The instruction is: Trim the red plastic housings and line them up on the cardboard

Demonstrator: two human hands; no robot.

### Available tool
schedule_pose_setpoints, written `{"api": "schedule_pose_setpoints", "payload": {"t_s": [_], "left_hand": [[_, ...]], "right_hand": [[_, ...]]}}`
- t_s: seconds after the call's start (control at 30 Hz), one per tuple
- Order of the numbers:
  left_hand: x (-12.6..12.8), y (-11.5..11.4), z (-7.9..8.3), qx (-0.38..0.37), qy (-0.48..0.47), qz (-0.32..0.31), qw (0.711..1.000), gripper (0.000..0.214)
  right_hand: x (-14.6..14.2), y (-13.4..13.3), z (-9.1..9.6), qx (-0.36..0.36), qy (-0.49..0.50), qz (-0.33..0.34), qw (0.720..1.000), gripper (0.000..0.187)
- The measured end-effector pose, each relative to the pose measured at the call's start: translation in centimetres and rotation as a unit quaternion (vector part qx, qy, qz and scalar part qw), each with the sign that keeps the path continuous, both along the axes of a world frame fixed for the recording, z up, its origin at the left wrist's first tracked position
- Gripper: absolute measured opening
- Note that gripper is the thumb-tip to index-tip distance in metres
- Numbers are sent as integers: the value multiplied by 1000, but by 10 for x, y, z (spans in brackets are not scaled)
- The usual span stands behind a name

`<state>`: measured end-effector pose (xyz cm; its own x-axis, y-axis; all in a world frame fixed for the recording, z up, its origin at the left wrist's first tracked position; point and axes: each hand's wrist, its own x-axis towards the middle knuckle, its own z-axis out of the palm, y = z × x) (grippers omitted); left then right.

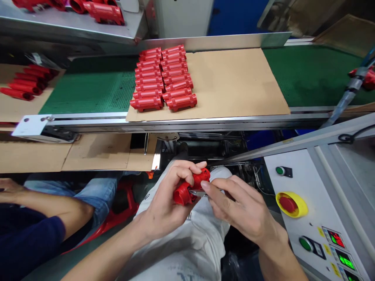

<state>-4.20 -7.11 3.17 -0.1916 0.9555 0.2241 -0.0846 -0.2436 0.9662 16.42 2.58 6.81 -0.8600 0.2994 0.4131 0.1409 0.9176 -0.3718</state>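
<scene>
Above my lap, my left hand is wrapped round a red plastic housing, a tube-like part with an open round end toward the lower left. My right hand is closed in a pinch at the housing's right side. Between its thumb and fingertips shows a thin silvery metal piece, which touches the housing; most of it is hidden, and its exact kind cannot be made out.
Ahead, two columns of red housings lie on a cardboard sheet over a green conveyor belt. To the right stands a control panel with a red emergency button. A co-worker's arm is at left.
</scene>
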Motion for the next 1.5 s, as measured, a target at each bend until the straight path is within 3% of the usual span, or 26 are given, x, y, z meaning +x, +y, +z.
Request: {"api": "schedule_pose_setpoints", "payload": {"t_s": [0.03,0.1,0.13,0.17,0.23,0.27,0.3,0.37,0.43,0.57,0.8,0.9,1.0,1.13,1.2,1.27,1.33,1.4,1.43,1.5], "left_hand": [[0,0,0,-6,-6,-1,1000,35],[1,0,2,-21,-24,1,1000,33],[1,0,3,-29,-32,3,999,32],[1,1,4,-36,-38,6,999,32],[1,1,6,-42,-47,12,998,32],[1,1,7,-41,-51,14,998,32],[0,1,8,-40,-56,15,997,33],[-1,1,9,-40,-74,13,996,33],[-1,1,10,-45,-110,0,993,34],[-1,1,9,-33,-196,-9,980,42],[1,-3,5,-8,-157,56,986,49],[0,-4,9,-4,-149,56,987,48],[-3,-5,11,-24,-71,70,995,46],[-8,-7,4,-113,43,61,991,34],[-10,-7,-1,-156,73,26,985,48],[-11,-6,-3,-162,88,-16,983,63],[-10,-4,-2,-136,96,-47,985,54],[-9,-2,2,-111,101,-61,987,38],[-8,-2,4,-103,103,-64,987,29],[-8,-1,8,-100,101,-63,988,18]], "right_hand": [[0,-1,-3,-27,9,0,1000,75],[0,-2,-7,-184,75,-20,980,62],[0,-3,-6,-304,139,-41,942,51],[0,-3,-5,-428,213,-61,876,41],[1,-3,1,-613,323,-92,715,34],[1,-2,3,-666,348,-100,653,35],[3,-2,5,-701,347,-103,615,37],[6,-1,5,-734,324,-115,586,41],[7,-3,0,-737,308,-124,588,46],[-1,-13,-15,-697,265,-142,652,27],[-26,-26,-14,-605,316,-125,720,14],[-28,-25,-10,-621,317,-104,709,15],[-28,-23,-8,-649,331,-73,681,14],[-26,-21,-4,-690,317,-37,650,14],[-25,-18,-1,-716,293,-22,633,14],[-23,-14,-1,-728,297,-46,617,16],[-19,-9,-5,-719,323,-109,606,22],[-14,-8,-11,-695,331,-166,616,39],[-10,-9,-14,-678,319,-185,635,49],[-1,-13,-18,-627,259,-206,705,60]]}}
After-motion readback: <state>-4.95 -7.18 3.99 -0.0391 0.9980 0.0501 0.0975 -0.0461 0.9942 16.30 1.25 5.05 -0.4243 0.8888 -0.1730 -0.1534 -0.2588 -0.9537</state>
